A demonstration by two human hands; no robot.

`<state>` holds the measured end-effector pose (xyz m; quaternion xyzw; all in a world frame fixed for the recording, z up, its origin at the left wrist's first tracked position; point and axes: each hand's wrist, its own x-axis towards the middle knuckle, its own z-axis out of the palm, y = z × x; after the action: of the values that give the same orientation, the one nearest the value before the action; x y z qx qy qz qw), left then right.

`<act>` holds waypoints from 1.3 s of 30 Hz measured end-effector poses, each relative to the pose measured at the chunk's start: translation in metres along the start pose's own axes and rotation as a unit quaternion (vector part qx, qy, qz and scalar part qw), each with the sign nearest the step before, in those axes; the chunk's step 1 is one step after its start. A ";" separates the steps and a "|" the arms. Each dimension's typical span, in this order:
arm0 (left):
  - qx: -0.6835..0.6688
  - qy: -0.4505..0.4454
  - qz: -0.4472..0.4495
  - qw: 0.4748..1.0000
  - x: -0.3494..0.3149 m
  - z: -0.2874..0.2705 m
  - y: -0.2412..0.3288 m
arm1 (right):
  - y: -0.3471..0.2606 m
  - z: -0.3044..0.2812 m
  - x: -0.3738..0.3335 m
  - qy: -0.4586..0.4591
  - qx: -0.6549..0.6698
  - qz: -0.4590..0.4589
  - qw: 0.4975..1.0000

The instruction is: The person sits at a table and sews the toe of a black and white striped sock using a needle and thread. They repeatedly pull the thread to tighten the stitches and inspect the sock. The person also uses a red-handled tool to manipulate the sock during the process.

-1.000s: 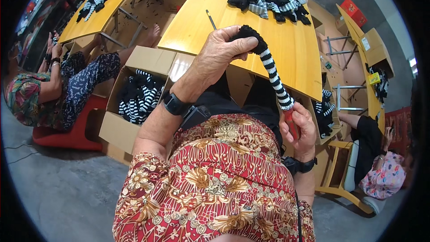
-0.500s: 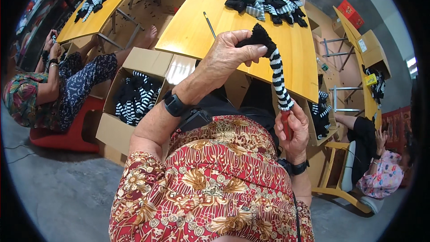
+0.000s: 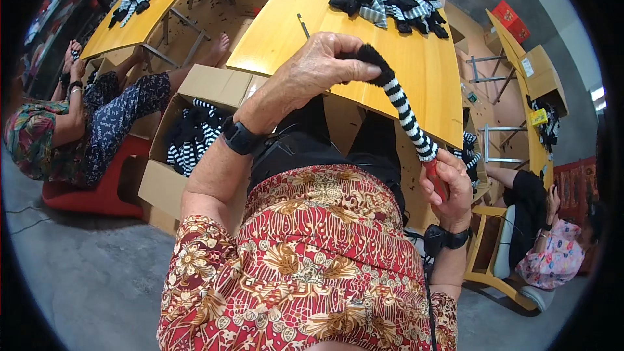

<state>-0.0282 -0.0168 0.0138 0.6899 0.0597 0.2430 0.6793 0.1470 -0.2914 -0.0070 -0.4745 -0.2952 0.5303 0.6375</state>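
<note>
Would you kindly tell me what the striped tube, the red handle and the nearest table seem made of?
Striped knitted tube: matte yarn, fibre unclear; stitches show.
Red handle: probably plastic, given its smooth, even colour.
Nearest table: varnished wood or laminate, perhaps; grain and sheen show.

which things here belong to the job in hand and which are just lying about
In the job:
striped knit piece, pinched in the left hand
red handle in the right hand
likely: knit pile on the table, open carton of knits

Apparently just lying about:
thin dark rod
red box
yellow packet
</note>
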 end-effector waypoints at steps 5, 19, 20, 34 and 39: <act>-0.021 -0.047 -0.023 0.998 0.001 0.011 -0.010 | 0.002 -0.004 -0.001 -0.005 0.042 0.027 0.999; -0.105 0.096 0.019 0.990 -0.002 0.024 -0.011 | 0.021 -0.005 -0.010 -0.001 0.114 0.009 0.993; -0.092 0.083 0.010 0.992 -0.001 0.021 -0.011 | 0.019 -0.005 -0.010 -0.003 0.107 0.016 0.994; -0.030 0.018 -0.013 0.999 -0.005 0.023 -0.005 | 0.017 0.004 -0.004 0.012 0.093 0.028 0.995; -0.010 0.028 -0.047 0.998 -0.009 0.024 -0.004 | 0.021 0.009 -0.003 0.032 0.039 0.001 0.999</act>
<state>-0.0254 -0.0426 0.0089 0.6726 0.1091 0.2307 0.6946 0.1303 -0.2918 -0.0228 -0.4664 -0.2529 0.5264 0.6644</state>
